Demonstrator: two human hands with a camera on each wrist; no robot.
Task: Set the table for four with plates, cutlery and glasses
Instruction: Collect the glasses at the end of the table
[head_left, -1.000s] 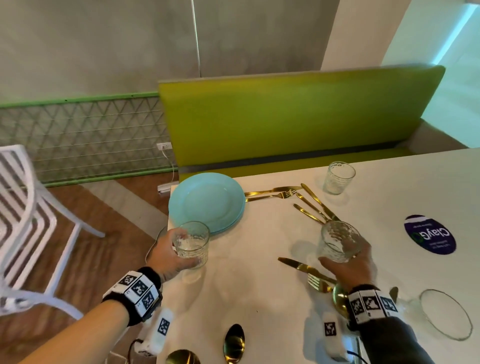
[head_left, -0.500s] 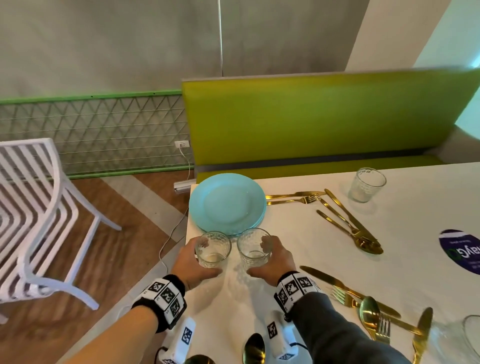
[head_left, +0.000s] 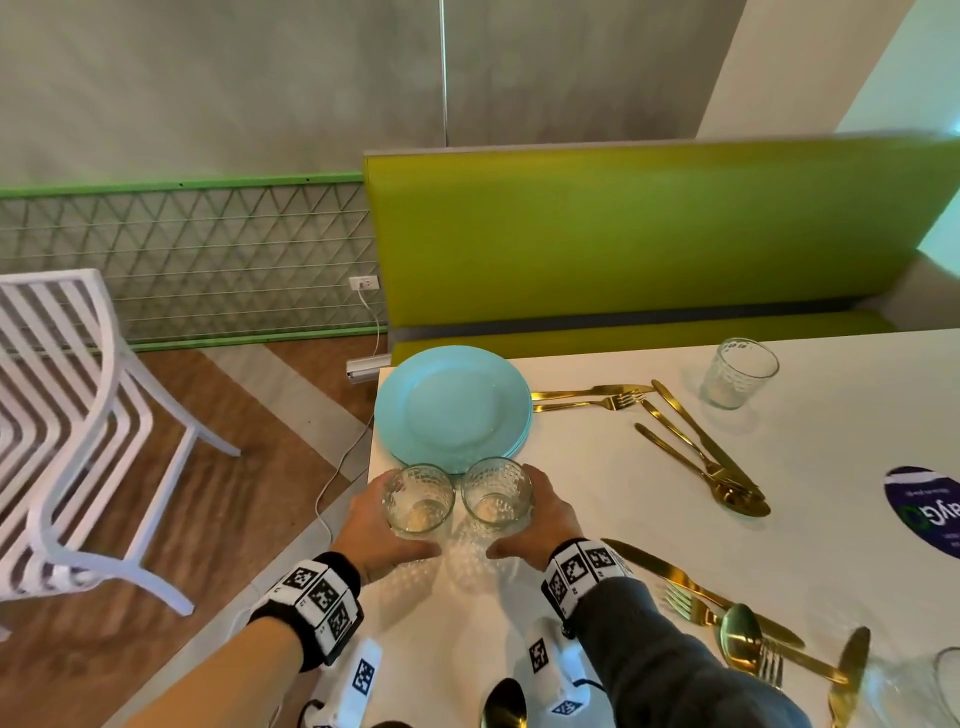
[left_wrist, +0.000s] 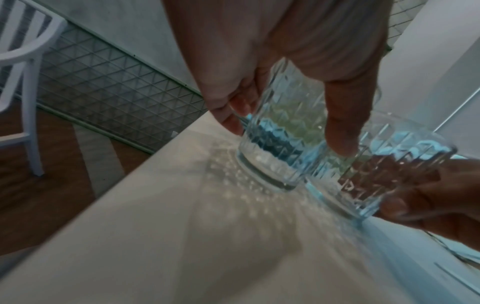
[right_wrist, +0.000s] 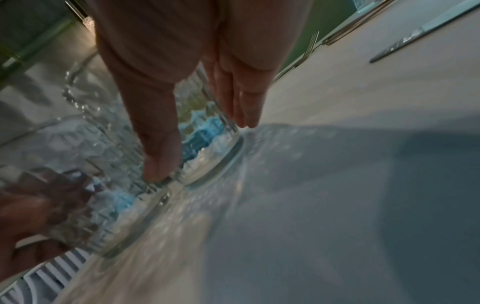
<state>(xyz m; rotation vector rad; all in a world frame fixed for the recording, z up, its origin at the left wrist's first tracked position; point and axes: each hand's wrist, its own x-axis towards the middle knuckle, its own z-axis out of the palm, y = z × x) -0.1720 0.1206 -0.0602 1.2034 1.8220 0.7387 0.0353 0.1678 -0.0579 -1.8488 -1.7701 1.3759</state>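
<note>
Two textured clear glasses stand side by side on the white table (head_left: 623, 519), just in front of a stack of light blue plates (head_left: 452, 408). My left hand (head_left: 382, 522) grips the left glass (head_left: 418, 499) near the table's left edge. My right hand (head_left: 540, 512) grips the right glass (head_left: 497, 491). In the left wrist view, thumb and fingers wrap the left glass (left_wrist: 280, 148), whose base sits on the table, with the right glass (left_wrist: 384, 174) beside it. The right wrist view shows the right glass (right_wrist: 205, 144) held the same way.
A third glass (head_left: 738, 372) stands at the back right. Gold cutlery (head_left: 696, 447) lies spread right of the plates, more gold cutlery (head_left: 737, 623) by my right forearm. Clear glassware (head_left: 930, 686) is at the lower right. A white chair (head_left: 78, 441) stands left, a green bench (head_left: 623, 249) behind.
My right hand carried its glass leftward across the table until it stood beside the left glass. The left hand and its glass shifted slightly toward the plates.
</note>
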